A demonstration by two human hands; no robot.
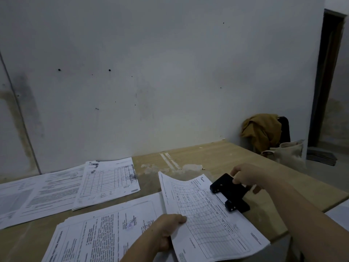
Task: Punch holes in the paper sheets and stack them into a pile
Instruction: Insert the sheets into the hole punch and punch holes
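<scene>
Sheet pinched by left hand — right hand grips punch.

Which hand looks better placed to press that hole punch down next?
Probably the right. The right hand grips the black hole punch, with the edge of the gridded sheet at it; the left hand is busy pinching that sheet's near side.

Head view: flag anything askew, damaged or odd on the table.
The tabletop near the wall is scuffed, with pale peeled patches and a tape-like strip. The sheet held by the left hand bows upward at its far corner, its edge in the black punch. The far paper pile shows dark smudges.
</scene>
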